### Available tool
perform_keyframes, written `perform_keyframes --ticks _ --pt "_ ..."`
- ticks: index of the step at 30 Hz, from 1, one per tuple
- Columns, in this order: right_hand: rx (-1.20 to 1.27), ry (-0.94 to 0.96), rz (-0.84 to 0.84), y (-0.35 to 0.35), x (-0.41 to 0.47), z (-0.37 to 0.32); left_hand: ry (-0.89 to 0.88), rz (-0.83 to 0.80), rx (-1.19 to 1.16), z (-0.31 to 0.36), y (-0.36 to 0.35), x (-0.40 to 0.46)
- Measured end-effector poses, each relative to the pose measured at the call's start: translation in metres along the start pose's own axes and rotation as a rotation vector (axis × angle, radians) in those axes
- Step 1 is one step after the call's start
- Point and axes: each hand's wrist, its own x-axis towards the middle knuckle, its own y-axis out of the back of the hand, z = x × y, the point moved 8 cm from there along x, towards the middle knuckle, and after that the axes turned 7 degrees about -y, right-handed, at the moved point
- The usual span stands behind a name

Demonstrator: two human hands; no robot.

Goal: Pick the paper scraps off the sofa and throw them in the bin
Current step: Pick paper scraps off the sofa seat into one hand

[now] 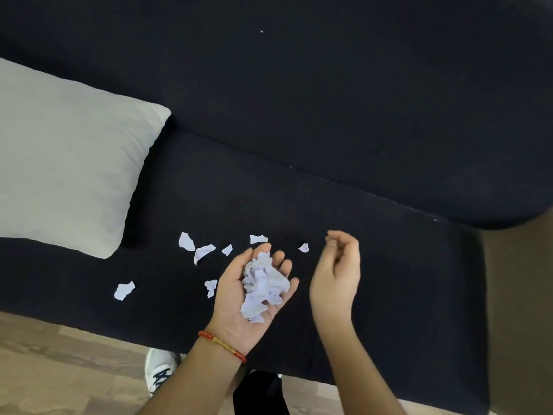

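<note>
**Scraps cupped in your left palm, more on the seat**

Your left hand (254, 298) lies palm up over the sofa (329, 121) seat, fingers loosely curved around a heap of gathered scraps (261, 287); a red and gold bracelet (223, 345) circles that wrist; your right hand (338, 271) hovers just beside it, fingers curled, pinching nothing that shows; loose paper scraps (187, 241) lie scattered on the dark seat beyond and left of your left hand, one small scrap (304, 247) between your two hands; a pale cushion (65, 163) rests at the left; a white shoe (160, 369) stands on the wooden floor (59, 369) below.
</note>
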Motion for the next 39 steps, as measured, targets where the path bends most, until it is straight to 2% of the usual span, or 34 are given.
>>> perform_keyframes --ticks 3,7,12,19,25,29,33,36,39 --pt "-0.192 -0.187 -0.165 -0.026 0.050 0.057 -0.059 -0.032 0.055 0.010 0.003 0.003" --pt "-0.410 -0.209 -0.265 -0.047 0.082 0.091 -0.093 0.049 0.104 0.026 0.031 0.002" --pt "-0.484 -0.176 -0.238 -0.062 0.092 0.092 -0.114 0.080 0.107 0.042 0.040 -0.001" --pt "-0.601 -0.173 -0.225 -0.064 0.088 0.104 -0.151 0.005 0.107 0.053 0.034 -0.003" --pt "-0.532 -0.189 -0.214 -0.063 0.081 0.104 -0.160 0.056 0.097 0.060 0.053 -0.005" --pt "-0.432 -0.046 -0.324 -0.076 0.055 0.082 -0.166 0.073 0.085 0.064 0.060 -0.010" --pt "-0.544 0.189 -0.491 -0.100 0.018 0.067 -0.167 0.089 0.066 0.064 0.062 -0.013" --pt "-0.619 0.277 -0.514 -0.113 -0.001 0.065 -0.171 0.094 0.064 0.066 0.063 -0.013" --pt "-0.661 0.288 -0.491 -0.125 -0.008 0.069 -0.174 0.082 0.069 0.070 0.062 -0.015"
